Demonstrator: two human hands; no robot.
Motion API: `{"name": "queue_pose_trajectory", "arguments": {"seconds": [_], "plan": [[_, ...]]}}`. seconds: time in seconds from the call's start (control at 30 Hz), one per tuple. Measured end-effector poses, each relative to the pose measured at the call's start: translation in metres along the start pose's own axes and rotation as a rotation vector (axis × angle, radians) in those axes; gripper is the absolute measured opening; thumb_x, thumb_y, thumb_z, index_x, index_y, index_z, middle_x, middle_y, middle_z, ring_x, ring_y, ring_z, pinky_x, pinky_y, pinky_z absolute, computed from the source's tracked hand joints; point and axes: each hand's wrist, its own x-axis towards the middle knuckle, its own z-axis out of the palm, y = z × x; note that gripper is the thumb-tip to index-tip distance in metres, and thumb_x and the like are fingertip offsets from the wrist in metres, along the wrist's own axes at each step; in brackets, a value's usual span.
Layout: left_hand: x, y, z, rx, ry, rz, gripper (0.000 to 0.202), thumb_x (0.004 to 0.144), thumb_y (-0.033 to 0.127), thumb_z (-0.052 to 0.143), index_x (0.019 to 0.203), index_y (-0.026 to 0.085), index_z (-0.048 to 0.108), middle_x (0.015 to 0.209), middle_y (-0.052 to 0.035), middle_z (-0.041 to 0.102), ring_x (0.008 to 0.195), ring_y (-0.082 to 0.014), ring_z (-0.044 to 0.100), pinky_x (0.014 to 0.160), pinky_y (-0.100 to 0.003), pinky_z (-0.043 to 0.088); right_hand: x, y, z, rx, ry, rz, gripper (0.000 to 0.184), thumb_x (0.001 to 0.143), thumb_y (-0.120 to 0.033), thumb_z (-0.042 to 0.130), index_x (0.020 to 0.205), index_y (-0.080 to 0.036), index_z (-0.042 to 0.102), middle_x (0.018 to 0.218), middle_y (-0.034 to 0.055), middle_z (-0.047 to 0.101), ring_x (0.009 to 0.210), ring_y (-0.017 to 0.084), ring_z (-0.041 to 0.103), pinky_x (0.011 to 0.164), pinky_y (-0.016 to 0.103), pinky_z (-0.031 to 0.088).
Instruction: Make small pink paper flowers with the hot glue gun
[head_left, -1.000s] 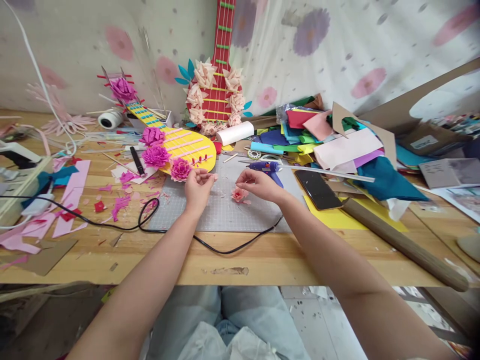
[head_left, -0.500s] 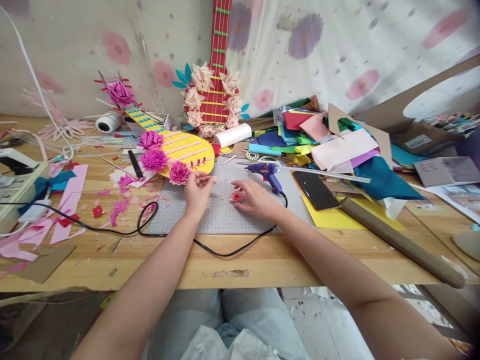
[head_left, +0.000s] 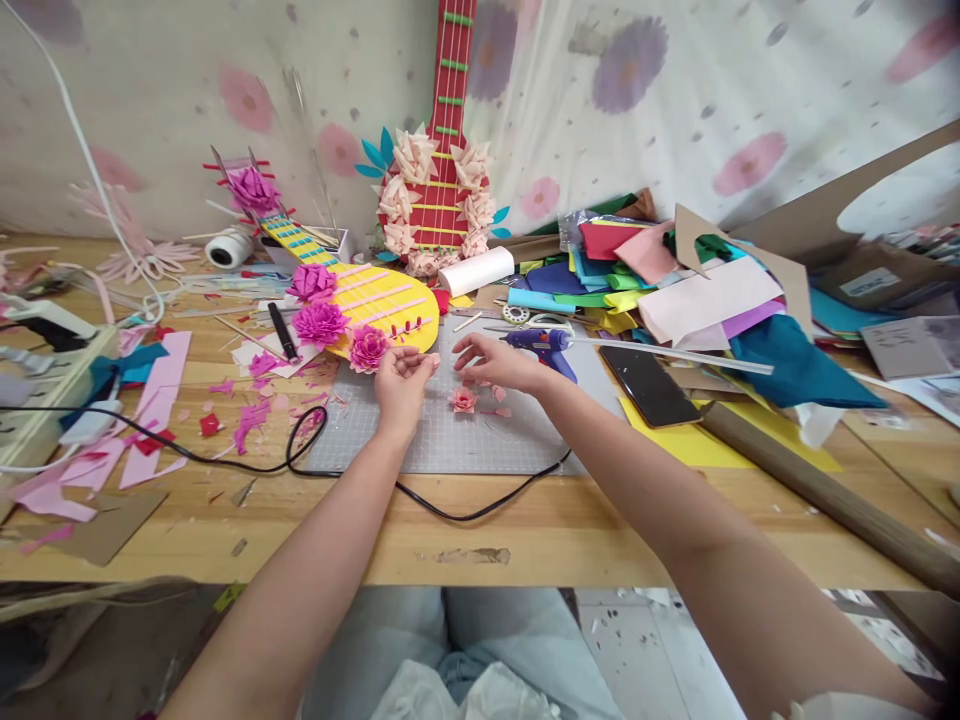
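My left hand (head_left: 403, 388) is closed in a pinch on a small pale pink paper petal (head_left: 434, 362), just in front of the yellow paper guitar (head_left: 409, 310). Over the grey cutting mat (head_left: 442, 445), my right hand (head_left: 499, 362) hovers with its fingers apart and nothing in them. Below its fingertips a small pink paper flower (head_left: 463, 400) lies on the mat. Loose pink petals (head_left: 501, 411) are beside the flower, some partly hidden by the hand. A blue glue gun (head_left: 541, 342) rests behind my right hand, its black cord (head_left: 480, 515) looping along the mat's front.
A red paper guitar (head_left: 435, 210) with pale flowers stands against the curtain. Coloured paper sheets (head_left: 705, 295) pile up at right, near a phone (head_left: 651, 386) and a brown tube (head_left: 825, 490). Pink scraps (head_left: 251, 425), a black marker (head_left: 283, 332) and a power strip (head_left: 56, 385) are at left.
My right hand has lifted off the small pink flower and moved left towards my left hand, leaving the flower on the mat. The left hand keeps its pinch. The view has shifted slightly.
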Motion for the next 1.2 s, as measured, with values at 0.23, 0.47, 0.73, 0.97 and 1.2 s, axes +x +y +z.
{"name": "queue_pose_trajectory", "arguments": {"seconds": [0.23, 0.47, 0.73, 0.97, 1.2], "plan": [[-0.002, -0.002, 0.001, 0.006, -0.031, 0.006, 0.035, 0.055, 0.021, 0.077, 0.080, 0.017, 0.052, 0.069, 0.0012, 0.063, 0.067, -0.0101, 0.062, 0.071, -0.026, 0.051, -0.021, -0.009, -0.010, -0.369, 0.122, -0.301, 0.024, 0.077, -0.018, 0.058, 0.100, -0.019, 0.054, 0.096, 0.0045, 0.067, 0.089, 0.016, 0.061, 0.080, 0.032, 0.047], [-0.003, -0.003, 0.000, 0.081, -0.076, 0.072, 0.033, 0.058, 0.023, 0.076, 0.081, 0.018, 0.052, 0.071, 0.0010, 0.064, 0.070, -0.0113, 0.064, 0.073, -0.027, 0.051, -0.048, -0.003, 0.015, -0.670, 0.077, -0.398, 0.063, 0.067, -0.046, 0.074, 0.120, -0.021, 0.050, 0.107, 0.0079, 0.067, 0.105, 0.028, 0.054, 0.090, 0.043, 0.040], [0.000, -0.002, -0.002, 0.089, -0.064, 0.074, 0.033, 0.059, 0.023, 0.075, 0.082, 0.018, 0.052, 0.072, 0.0003, 0.064, 0.070, -0.0119, 0.064, 0.073, -0.028, 0.052, -0.044, -0.004, 0.021, -0.391, 0.129, -0.304, 0.038, 0.080, -0.023, 0.058, 0.117, -0.021, 0.048, 0.093, 0.0030, 0.068, 0.085, 0.016, 0.061, 0.078, 0.032, 0.047], [-0.001, -0.002, 0.000, 0.079, -0.053, 0.057, 0.034, 0.058, 0.023, 0.076, 0.082, 0.018, 0.052, 0.071, 0.0009, 0.063, 0.069, -0.0117, 0.063, 0.072, -0.028, 0.052, -0.036, 0.005, 0.015, -0.228, 0.203, -0.150, 0.030, 0.078, -0.015, 0.056, 0.107, -0.021, 0.050, 0.088, 0.0014, 0.069, 0.075, 0.012, 0.063, 0.071, 0.028, 0.048], [-0.001, -0.005, -0.001, 0.087, -0.055, 0.057, 0.034, 0.058, 0.023, 0.075, 0.082, 0.018, 0.052, 0.072, 0.0008, 0.063, 0.070, -0.0117, 0.063, 0.072, -0.027, 0.051, -0.041, 0.002, 0.020, -0.240, 0.102, -0.140, 0.020, 0.084, -0.026, 0.053, 0.103, -0.023, 0.054, 0.088, 0.0010, 0.072, 0.074, 0.013, 0.065, 0.066, 0.027, 0.048]]}}
